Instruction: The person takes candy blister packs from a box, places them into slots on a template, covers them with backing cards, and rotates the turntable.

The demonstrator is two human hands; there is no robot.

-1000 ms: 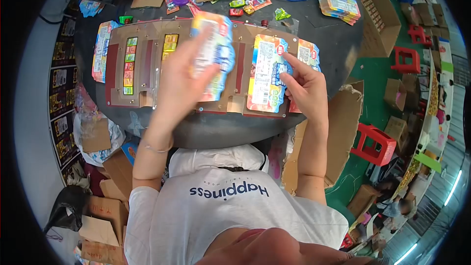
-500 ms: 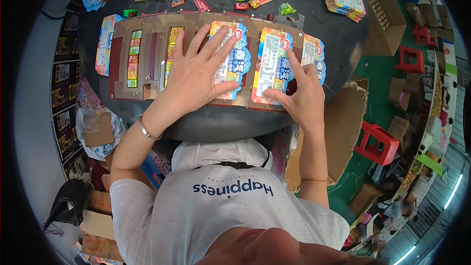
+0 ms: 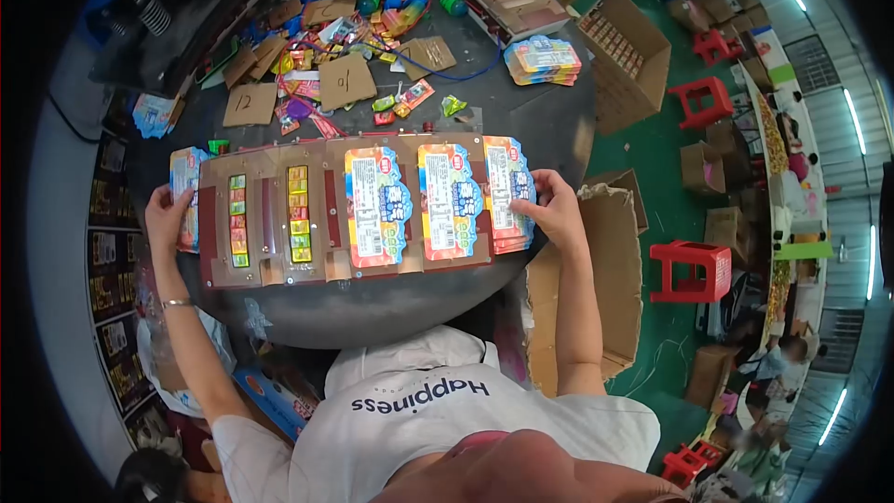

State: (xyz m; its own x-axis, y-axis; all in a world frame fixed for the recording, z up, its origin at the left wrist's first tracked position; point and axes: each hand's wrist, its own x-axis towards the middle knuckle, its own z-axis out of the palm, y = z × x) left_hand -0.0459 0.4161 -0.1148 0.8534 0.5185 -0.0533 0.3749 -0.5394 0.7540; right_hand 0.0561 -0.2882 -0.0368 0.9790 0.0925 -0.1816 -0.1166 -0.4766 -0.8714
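Note:
A brown tray fixture [image 3: 326,265] lies across the round black table. Two of its slots hold columns of small coloured candies, the left column [image 3: 239,221] and the second column [image 3: 299,214]. Two printed blue cards, one in the middle [image 3: 375,208] and one to its right [image 3: 448,202], lie face up over other slots. At the fixture's left end my left hand [image 3: 169,216] pinches a card stack [image 3: 189,196]. My right hand [image 3: 553,212] has its fingers on the right edge of another card stack [image 3: 507,188] at the right end.
Beyond the fixture lie cardboard pieces [image 3: 346,82], loose candies and a blue cable. A card pile [image 3: 543,61] sits at the back right. Open cartons [image 3: 622,61] and red stools [image 3: 690,271] stand on the green floor to the right.
The view has shifted, showing more of the table's far side. My left hand has left the middle card for the left stack; my right hand has moved from the right card to the right stack.

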